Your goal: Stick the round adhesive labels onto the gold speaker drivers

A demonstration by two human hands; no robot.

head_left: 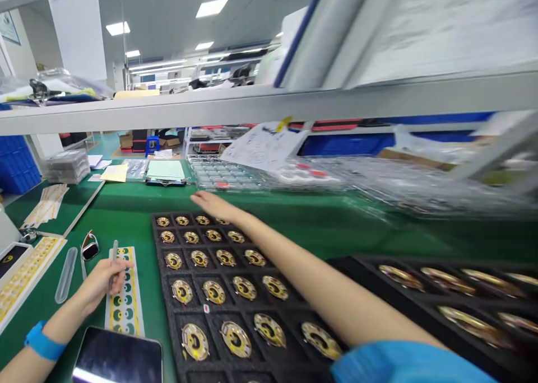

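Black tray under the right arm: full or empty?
Full: the black tray holds a gold disc in every visible pocket.

**Bench Surroundings: Shelving and Storage**

A white metal shelf spans above the green bench mat. Beyond: blue plastic bins, stacked clear plastic trays, a clipboard with green paper, and a blue stool.

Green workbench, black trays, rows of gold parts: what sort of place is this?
Probably a factory assembly room, perhaps for electronics. The green matted workbench holds black trays of identical gold round parts, and stacked clear plastic trays stand behind them.
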